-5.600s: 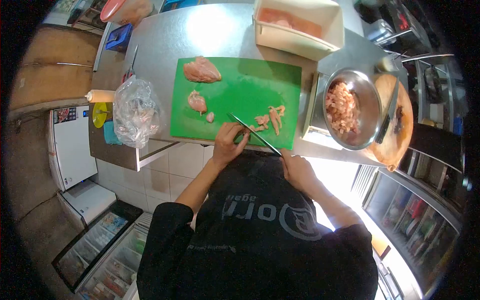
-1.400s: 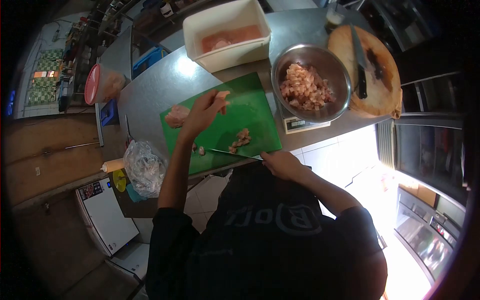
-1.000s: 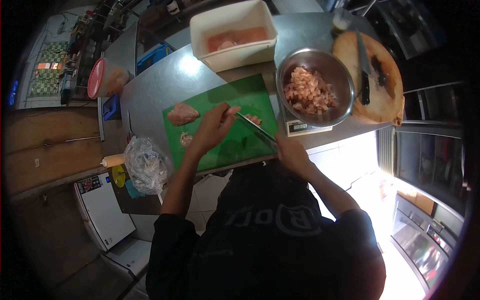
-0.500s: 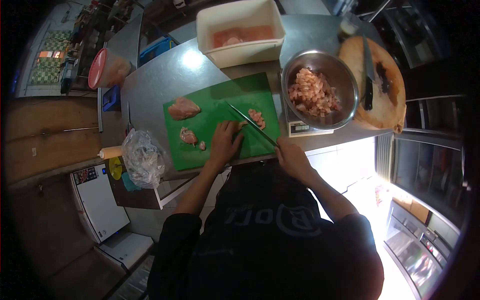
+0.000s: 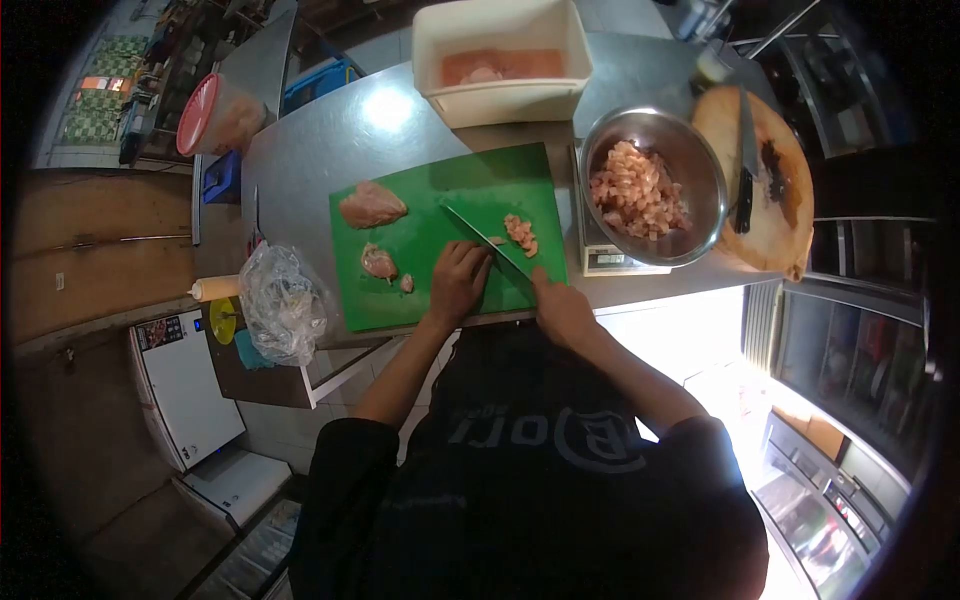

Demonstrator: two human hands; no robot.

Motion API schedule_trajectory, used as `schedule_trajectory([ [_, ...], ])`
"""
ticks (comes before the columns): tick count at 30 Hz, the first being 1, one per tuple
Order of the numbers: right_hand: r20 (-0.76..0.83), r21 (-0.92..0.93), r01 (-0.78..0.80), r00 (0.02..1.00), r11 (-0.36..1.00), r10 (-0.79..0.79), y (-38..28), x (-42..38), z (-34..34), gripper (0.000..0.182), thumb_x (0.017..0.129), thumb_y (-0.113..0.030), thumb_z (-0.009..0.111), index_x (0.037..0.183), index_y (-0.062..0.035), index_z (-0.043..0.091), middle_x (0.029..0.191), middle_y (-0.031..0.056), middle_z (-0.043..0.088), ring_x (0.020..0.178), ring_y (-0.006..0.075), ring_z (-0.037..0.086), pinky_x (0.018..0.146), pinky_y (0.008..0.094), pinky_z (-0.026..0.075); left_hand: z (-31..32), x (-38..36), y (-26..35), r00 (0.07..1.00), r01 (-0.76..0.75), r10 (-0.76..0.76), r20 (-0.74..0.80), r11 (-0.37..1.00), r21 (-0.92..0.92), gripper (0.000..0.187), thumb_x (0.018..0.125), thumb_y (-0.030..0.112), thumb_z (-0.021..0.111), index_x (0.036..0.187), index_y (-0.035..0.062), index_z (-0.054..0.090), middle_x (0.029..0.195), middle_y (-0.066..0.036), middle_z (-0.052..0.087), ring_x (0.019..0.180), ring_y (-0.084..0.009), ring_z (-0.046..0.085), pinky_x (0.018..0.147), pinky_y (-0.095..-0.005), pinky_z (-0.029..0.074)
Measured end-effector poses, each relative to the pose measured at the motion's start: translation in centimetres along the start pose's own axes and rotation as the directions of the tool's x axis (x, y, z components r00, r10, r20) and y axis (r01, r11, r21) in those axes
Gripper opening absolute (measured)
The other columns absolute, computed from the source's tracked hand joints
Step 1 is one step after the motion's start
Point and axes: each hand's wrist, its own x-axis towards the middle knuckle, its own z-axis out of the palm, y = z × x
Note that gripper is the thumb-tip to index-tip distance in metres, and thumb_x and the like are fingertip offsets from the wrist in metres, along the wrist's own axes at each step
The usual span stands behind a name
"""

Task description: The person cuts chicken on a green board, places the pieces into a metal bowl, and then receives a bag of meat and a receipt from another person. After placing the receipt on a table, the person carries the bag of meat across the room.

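Observation:
On the green cutting board [image 5: 430, 205], my left hand [image 5: 461, 280] has its fingers bent and pressed together, holding down a strip of raw chicken that they mostly cover. My right hand [image 5: 562, 312] is closed around the handle of a knife [image 5: 487, 240], whose blade slants up and left just past my left fingertips. Beyond the blade sits a small heap of diced chicken [image 5: 520, 233]. Left on the board are a larger chicken piece [image 5: 373, 205], a smaller one [image 5: 378, 262] and a little scrap [image 5: 407, 284].
A steel bowl [image 5: 708, 180] of diced chicken rests on a scale [image 5: 612, 262]. Right of it, a round wooden block [image 5: 785, 235] bears another knife [image 5: 746, 160]. A white tub [image 5: 505, 103] stands behind the board; a plastic bag [image 5: 285, 305] lies at left.
My right hand and knife have shifted slightly left, closer to my left hand. The blade now lies nearer the left fingertips. The whole view has shifted a little.

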Motion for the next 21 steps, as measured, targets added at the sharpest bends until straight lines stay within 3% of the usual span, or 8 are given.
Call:
schedule_trajectory([
  [6,-0.073,0.065,0.002,0.997,0.998,0.003,1.3,-2.7,-2.5,0.029,0.103,-0.011,0.059,0.130,-0.0058,0.050,0.085,0.0281,0.072,0.083,0.0518,0.074,0.073,0.0645,0.057,-0.9,-0.7,0.8,0.994,0.061,-0.067,-0.086,0.996,-0.066,0.021,0.091,0.006,0.084,0.111,0.0015,0.076,0.113,-0.014,0.074,0.102,-0.0338,0.070,0.088,-0.0454,0.057],
  [13,0.092,-0.016,0.006,0.996,1.000,-0.005,-0.7,-4.1,-4.5,0.033,0.102,-0.012,0.059,0.133,-0.0047,0.050,0.084,0.0282,0.072,0.082,0.0515,0.074,0.072,0.0642,0.057,-0.6,-1.1,-0.8,0.999,0.028,-0.029,-0.014,0.999,-0.030,0.020,0.091,0.005,0.082,0.109,0.0011,0.074,0.111,-0.013,0.073,0.103,-0.0347,0.069,0.088,-0.0450,0.058],
  [21,0.035,-0.019,0.040,0.999,0.999,-0.039,-0.2,0.4,0.9,0.036,0.100,-0.008,0.057,0.135,-0.0045,0.049,0.088,0.0285,0.073,0.083,0.0516,0.074,0.073,0.0635,0.058,-0.2,-1.5,-0.4,0.998,-0.009,0.009,-0.070,1.000,-0.006,0.023,0.087,0.001,0.081,0.109,0.0020,0.074,0.111,-0.012,0.074,0.104,-0.0342,0.069,0.089,-0.0454,0.057],
])
